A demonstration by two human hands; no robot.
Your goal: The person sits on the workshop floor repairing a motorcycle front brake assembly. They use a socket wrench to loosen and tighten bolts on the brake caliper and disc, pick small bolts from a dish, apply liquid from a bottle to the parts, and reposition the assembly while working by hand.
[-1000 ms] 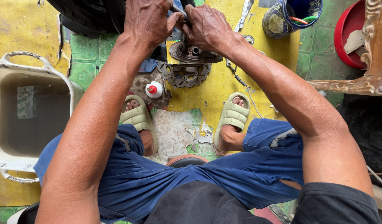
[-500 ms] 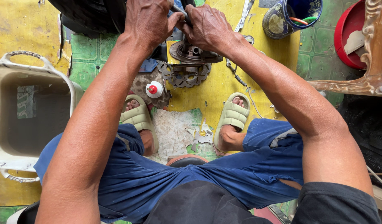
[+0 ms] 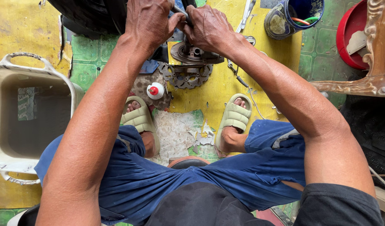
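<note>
Both hands work close together at the far edge of the floor, right in front of the seated person. The left hand (image 3: 148, 21) is curled into a tight fist, fingers closed around a dark handle (image 3: 178, 9) whose end pokes out between the two hands. The right hand (image 3: 207, 27) is closed too, knuckles up, gripping the same handle just beside the left, thumb touching the left hand's fingers. Directly under them sits a round metal part (image 3: 192, 53), and just nearer lies a toothed metal disc (image 3: 185, 76) flat on the floor.

The floor (image 3: 217, 90) is worn yellow and green sheet, torn between the two feet in pale green sandals (image 3: 234, 117). A small white bottle with a red cap (image 3: 155, 90) stands by the left foot. At the left edge is a dirty white tub (image 3: 29, 109); a black tyre (image 3: 90, 14) lies at the far left corner. A blue can (image 3: 293, 16) and a red bowl (image 3: 347, 42) stand at the far right.
</note>
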